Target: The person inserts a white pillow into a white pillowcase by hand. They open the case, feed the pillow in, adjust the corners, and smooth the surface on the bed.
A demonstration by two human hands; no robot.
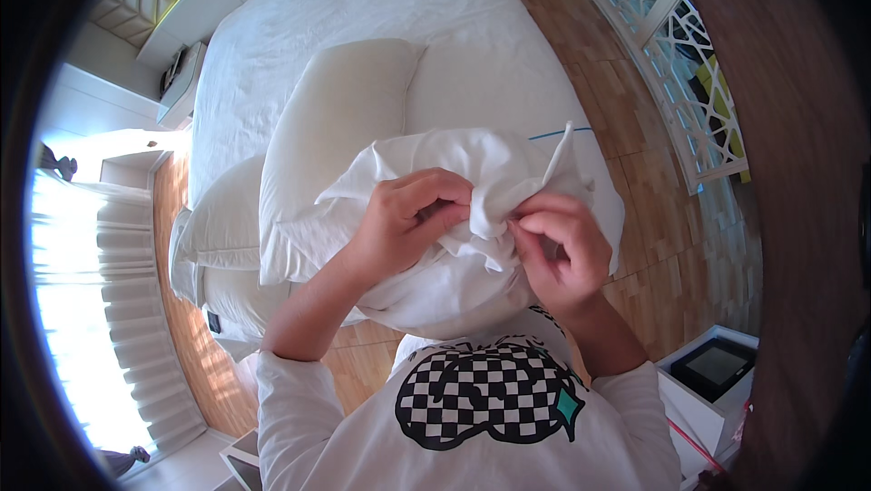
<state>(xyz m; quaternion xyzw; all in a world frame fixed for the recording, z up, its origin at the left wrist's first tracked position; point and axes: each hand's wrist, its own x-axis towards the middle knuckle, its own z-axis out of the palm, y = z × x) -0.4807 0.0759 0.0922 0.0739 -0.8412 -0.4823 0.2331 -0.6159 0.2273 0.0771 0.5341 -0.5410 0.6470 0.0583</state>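
Observation:
Both hands grip a bunched white cloth cover (435, 150), likely a pillowcase, at the near edge of the bed. My left hand (415, 219) pinches a fold between thumb and fingers. On the other side of that fold, my right hand (565, 246) pinches the fabric's edge, and a corner of cloth sticks up beyond it. Beneath the cloth a rounded white bulk (449, 314) reaches close to my shirt; what is inside it is hidden. A plain white pillow (340, 103) lies on the bed just past my left hand.
More white pillows (231, 219) are stacked at the left on the white-sheeted bed (476, 28). Wooden floor (653, 219) runs along the right, beside a white lattice screen (694, 69). A white box with a dark device (711, 362) stands at lower right. Curtains (129, 287) hang at left.

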